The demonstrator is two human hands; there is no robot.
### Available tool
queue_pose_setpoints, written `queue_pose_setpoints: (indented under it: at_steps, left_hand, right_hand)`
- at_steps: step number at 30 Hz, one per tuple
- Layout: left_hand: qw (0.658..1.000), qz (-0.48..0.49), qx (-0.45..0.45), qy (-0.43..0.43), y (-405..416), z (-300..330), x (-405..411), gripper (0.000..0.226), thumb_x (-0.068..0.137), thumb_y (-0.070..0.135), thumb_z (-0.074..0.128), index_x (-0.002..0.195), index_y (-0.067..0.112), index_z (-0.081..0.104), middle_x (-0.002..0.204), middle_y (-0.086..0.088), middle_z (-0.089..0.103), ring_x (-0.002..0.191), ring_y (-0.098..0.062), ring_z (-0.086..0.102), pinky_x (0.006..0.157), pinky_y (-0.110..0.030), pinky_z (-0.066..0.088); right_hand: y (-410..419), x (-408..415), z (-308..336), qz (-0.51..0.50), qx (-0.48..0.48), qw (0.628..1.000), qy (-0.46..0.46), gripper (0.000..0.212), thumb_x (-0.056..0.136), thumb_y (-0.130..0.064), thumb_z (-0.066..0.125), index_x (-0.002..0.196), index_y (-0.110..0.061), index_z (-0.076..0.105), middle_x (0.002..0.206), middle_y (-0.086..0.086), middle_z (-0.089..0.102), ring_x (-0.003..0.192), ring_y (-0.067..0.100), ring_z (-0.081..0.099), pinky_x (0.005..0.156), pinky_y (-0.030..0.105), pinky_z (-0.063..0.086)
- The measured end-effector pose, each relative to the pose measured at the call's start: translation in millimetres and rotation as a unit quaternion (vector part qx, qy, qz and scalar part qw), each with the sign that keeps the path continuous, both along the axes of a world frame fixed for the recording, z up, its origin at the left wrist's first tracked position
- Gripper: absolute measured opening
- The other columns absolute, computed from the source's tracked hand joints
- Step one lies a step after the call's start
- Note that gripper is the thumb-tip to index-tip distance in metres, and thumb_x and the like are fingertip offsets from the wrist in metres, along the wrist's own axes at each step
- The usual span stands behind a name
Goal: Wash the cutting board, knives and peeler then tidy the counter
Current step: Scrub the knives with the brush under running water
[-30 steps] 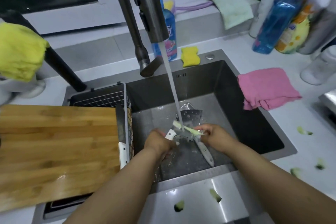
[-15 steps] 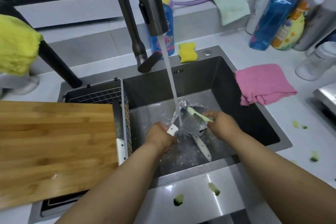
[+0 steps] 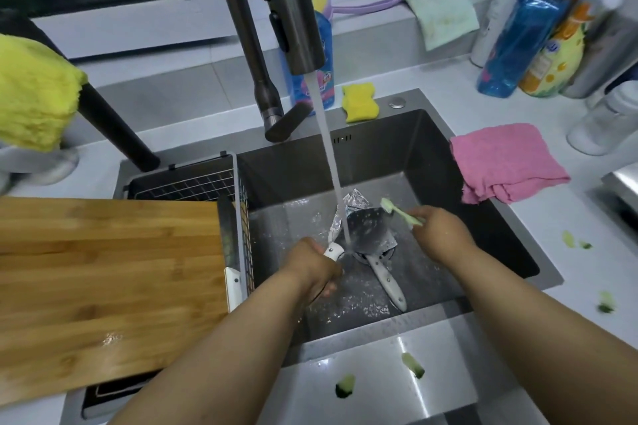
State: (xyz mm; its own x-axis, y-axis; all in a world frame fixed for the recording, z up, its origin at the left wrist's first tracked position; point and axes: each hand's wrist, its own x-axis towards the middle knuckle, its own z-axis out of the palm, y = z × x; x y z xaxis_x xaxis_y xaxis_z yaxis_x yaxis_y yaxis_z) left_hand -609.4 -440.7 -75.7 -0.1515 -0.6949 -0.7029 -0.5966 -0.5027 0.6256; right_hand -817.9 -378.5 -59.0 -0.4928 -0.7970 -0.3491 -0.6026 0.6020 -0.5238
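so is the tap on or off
On: a stream of water runs from the faucet head onto the knife held in the left hand over the sink.

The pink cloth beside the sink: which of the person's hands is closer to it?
The right hand. It holds a green brush over the sink, just below and left of the pink cloth. The left hand grips a knife handle farther left, across the water stream.

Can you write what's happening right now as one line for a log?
step: rinsing knife | left hand: grips knife under water | right hand: holds brush | cleaver: in sink
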Motion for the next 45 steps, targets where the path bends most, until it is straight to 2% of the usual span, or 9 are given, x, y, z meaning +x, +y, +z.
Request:
queue_pose_setpoints:
  at_steps: [4,9,14,17,24,30,34,39,45]
  left_hand:
    - [0.987,-0.013,0.157,0.039,0,10,-6,0.010,0.094,0.010,0.054,0.086,0.008,0.049,0.055,-0.012,0.059,0.032,-0.013,0.054,0.031,-0.017,0.042]
    - [0.976,-0.033,0.193,0.095,5,12,-12,0.025,0.100,0.022,0.039,0.087,0.004,0.052,0.069,-0.008,0.054,0.033,-0.009,0.051,0.032,-0.015,0.037]
    - [0.978,-0.026,0.169,0.123,6,9,-2,0.015,0.089,0.018,0.065,0.081,0.007,0.058,0.063,-0.002,0.056,0.037,-0.006,0.048,0.032,-0.015,0.035]
    - [0.966,-0.040,0.213,0.142,2,12,4,0.012,0.088,0.015,0.066,0.086,0.008,0.057,0.060,0.001,0.054,0.037,-0.004,0.047,0.031,-0.015,0.034]
    - [0.961,-0.063,0.196,0.184,2,22,10,0.013,0.085,0.012,0.069,0.090,0.004,0.059,0.062,-0.002,0.057,0.040,-0.007,0.046,0.033,-0.013,0.034]
    - [0.961,-0.058,0.190,0.192,-2,23,14,0.021,0.086,0.010,0.068,0.103,0.002,0.059,0.062,-0.002,0.057,0.039,-0.007,0.047,0.033,-0.013,0.034]
    - [0.954,-0.055,0.205,0.212,1,26,15,0.020,0.088,0.011,0.064,0.105,0.002,0.058,0.062,-0.002,0.056,0.038,-0.006,0.044,0.032,-0.012,0.033]
    - [0.955,-0.054,0.202,0.208,1,24,21,0.034,0.094,0.036,0.056,0.103,0.003,0.059,0.063,-0.001,0.055,0.037,-0.006,0.044,0.032,-0.014,0.032]
    - [0.959,-0.061,0.192,0.200,-1,26,18,0.034,0.094,0.037,0.055,0.100,0.004,0.060,0.062,-0.001,0.055,0.037,-0.007,0.043,0.033,-0.013,0.032]
  right_hand:
    - [13,-5,0,-0.054,-0.065,0.996,-0.036,0.031,0.089,-0.015,0.058,0.119,-0.023,0.064,0.098,0.003,0.069,0.071,0.018,0.060,0.057,0.024,0.037]
    - [27,3,2,-0.056,-0.083,0.992,-0.074,0.027,0.089,-0.019,0.061,0.115,-0.026,0.066,0.077,-0.007,0.060,0.058,0.007,0.054,0.050,0.022,0.036]
    - [36,13,0,-0.035,-0.081,0.985,-0.148,0.022,0.086,-0.016,0.066,0.101,-0.031,0.070,0.061,-0.009,0.057,0.048,0.007,0.049,0.050,0.022,0.038]
    - [33,27,-2,0.017,-0.058,0.982,-0.180,0.021,0.085,-0.012,0.067,0.097,-0.029,0.070,0.048,-0.016,0.056,0.043,-0.004,0.048,0.050,0.010,0.035]
    - [5,24,-7,0.008,-0.060,0.993,-0.105,0.029,0.087,-0.017,0.066,0.114,-0.026,0.068,0.095,-0.002,0.068,0.074,0.011,0.059,0.064,0.019,0.040]
    - [9,37,10,0.056,-0.052,0.976,-0.205,0.024,0.086,-0.010,0.066,0.105,-0.024,0.070,0.067,-0.006,0.060,0.050,0.006,0.045,0.044,0.013,0.035]
    - [-2,35,7,0.049,-0.050,0.992,-0.103,0.026,0.089,-0.017,0.063,0.112,-0.027,0.068,0.074,-0.002,0.063,0.048,0.007,0.046,0.040,0.013,0.031]
    - [4,9,7,-0.014,-0.067,0.992,-0.106,0.026,0.088,-0.021,0.065,0.113,-0.025,0.069,0.080,0.004,0.068,0.063,0.023,0.060,0.060,0.025,0.045]
    - [14,39,13,0.059,-0.072,0.976,-0.196,0.023,0.087,-0.012,0.066,0.107,-0.023,0.070,0.064,-0.013,0.059,0.045,-0.005,0.050,0.052,0.010,0.037]
